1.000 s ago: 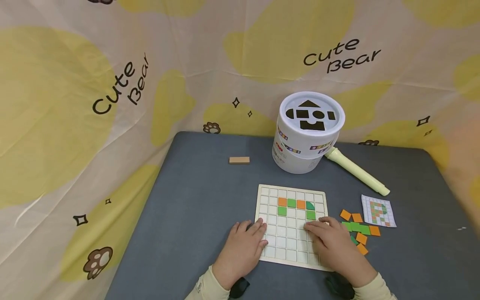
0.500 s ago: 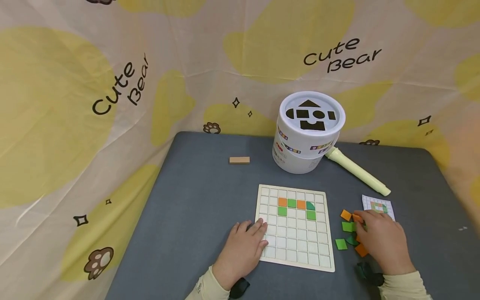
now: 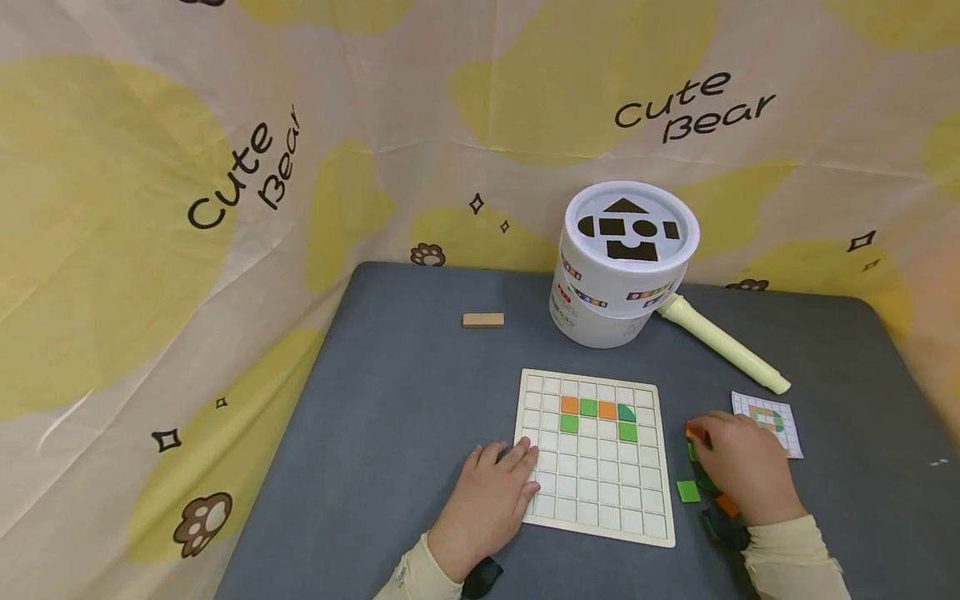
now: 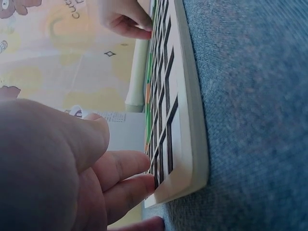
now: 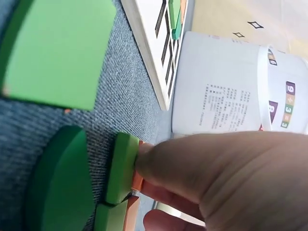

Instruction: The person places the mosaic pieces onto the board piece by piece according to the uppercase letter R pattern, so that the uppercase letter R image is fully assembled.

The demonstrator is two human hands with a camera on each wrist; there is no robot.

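A pale grid board lies on the table, with several orange and green tiles in its upper cells. My left hand rests on its left edge, fingers relaxed; the left wrist view shows the fingertips at the rim. To the right of the board, my right hand reaches over the loose tiles. Its thumb and finger pinch an orange square tile, right beside a green tile. Nearer the camera lie a dark green curved tile and a light green square tile. Part of the pile is hidden under this hand.
A printed pattern card lies beyond the right hand. Behind the board stands a white bucket with shape cutouts in its lid. A pale yellow stick lies right of it, and a small wooden block to its left.
My right hand has left the board and moved right to the loose tiles, then slightly back left onto an orange one. A green square now lies apart, nearer the board. The left hand stays.
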